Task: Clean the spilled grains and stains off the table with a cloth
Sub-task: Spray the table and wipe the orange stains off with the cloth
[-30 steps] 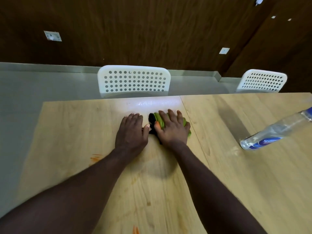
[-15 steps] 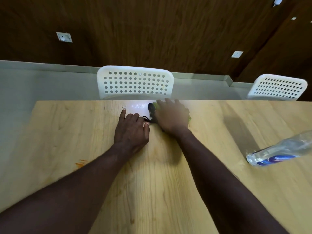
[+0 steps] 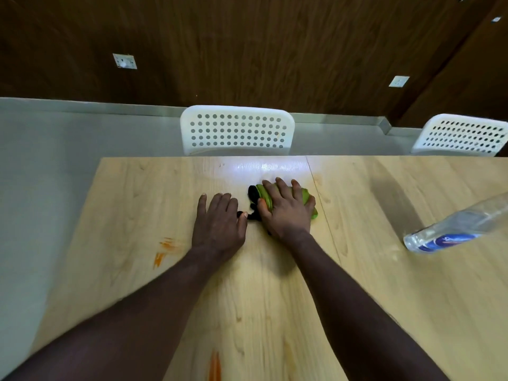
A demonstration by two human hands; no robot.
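Observation:
A bunched green and black cloth point(image 3: 307, 196) lies on the light wooden table point(image 3: 137, 204), a little short of its far edge. My right hand point(image 3: 286, 209) presses flat on top of the cloth, fingers spread and pointing away from me. My left hand point(image 3: 218, 225) rests palm down on the bare wood just left of the cloth, its thumb beside a black corner of the fabric. An orange stain point(image 3: 165, 250) marks the table to the left, and another orange streak point(image 3: 215, 365) shows near the bottom edge. A wet sheen point(image 3: 264, 166) lies beyond the cloth.
A clear plastic water bottle point(image 3: 453, 229) with a blue label lies on its side at the right. Two white perforated chairs point(image 3: 237, 130) point(image 3: 461, 136) stand behind the far edge. The table's left edge drops to a grey floor point(image 3: 41, 174).
My right hand and the cloth went out toward the far edge, then came back toward me. My left hand stayed flat on the table.

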